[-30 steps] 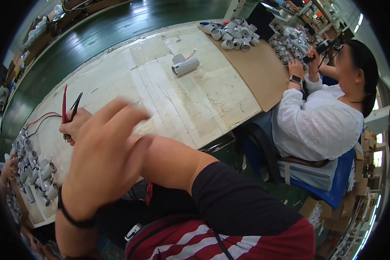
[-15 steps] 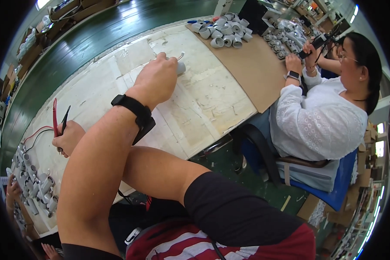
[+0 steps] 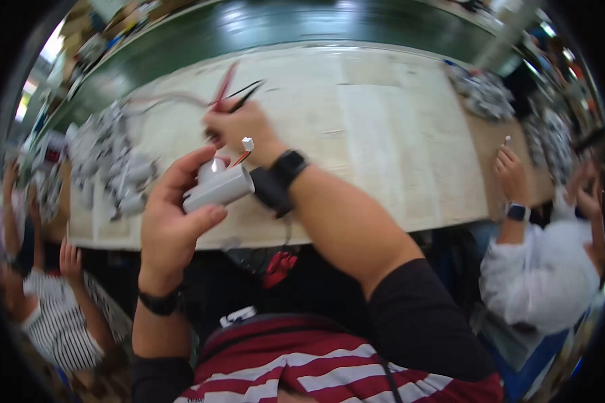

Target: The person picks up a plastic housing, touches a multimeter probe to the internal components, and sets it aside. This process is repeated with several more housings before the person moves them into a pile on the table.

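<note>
In front of me my left hand (image 3: 171, 215) grips a grey-white plastic pipe-shaped housing (image 3: 222, 189) between thumb and fingers. A short bundle of thin wires (image 3: 242, 158) comes up beside it and ends in a small white connector (image 3: 248, 144). Just beyond it, blurred by motion, my right hand (image 3: 249, 131) is closed around a red test lead (image 3: 227, 82) and a black one (image 3: 249, 95), whose upper ends stick up above the fist. My right wrist carries a black strap and a dark object (image 3: 273, 191).
Heaps of grey plastic fittings lie on the worn white tabletop (image 3: 302, 101) at left (image 3: 114, 161) and far right (image 3: 480, 94). A green conveyor belt (image 3: 282, 30) runs along the back. Co-workers sit on both sides; the right one's hand (image 3: 511, 171) holds a small white-tipped part.
My view has turned left. My crossed arms have come apart: the left hand has brought the housing back toward me, and the right hand with the test leads now sits beside it.
</note>
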The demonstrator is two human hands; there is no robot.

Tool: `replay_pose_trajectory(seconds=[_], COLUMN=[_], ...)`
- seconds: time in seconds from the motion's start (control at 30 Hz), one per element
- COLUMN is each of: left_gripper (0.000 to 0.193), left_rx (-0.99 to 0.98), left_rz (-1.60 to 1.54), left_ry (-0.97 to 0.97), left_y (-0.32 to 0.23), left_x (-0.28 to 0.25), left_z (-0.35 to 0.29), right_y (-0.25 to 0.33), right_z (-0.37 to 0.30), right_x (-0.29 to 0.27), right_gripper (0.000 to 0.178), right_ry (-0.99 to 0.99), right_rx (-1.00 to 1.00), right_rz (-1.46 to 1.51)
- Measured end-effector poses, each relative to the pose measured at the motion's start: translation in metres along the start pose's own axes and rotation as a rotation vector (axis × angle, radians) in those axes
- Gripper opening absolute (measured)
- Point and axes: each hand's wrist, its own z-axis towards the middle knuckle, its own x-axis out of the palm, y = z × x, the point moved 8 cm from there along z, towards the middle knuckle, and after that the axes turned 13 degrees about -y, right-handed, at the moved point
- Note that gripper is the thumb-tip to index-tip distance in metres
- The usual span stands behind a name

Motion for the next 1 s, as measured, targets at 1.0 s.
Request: replay_pose_trajectory(seconds=[1.0], left_gripper=[0.06], left_rx=[-0.125], left_rz=[0.401], left_ry=[-0.305], left_y=[0.049], left_x=[-0.117], left_z=[-0.01], right_y=[-0.012], right_z=[-0.043], right_x=[0.038], right_gripper=[0.015], right_ry=[0.236], right_rx=[0.155], right_rz=[-0.266])
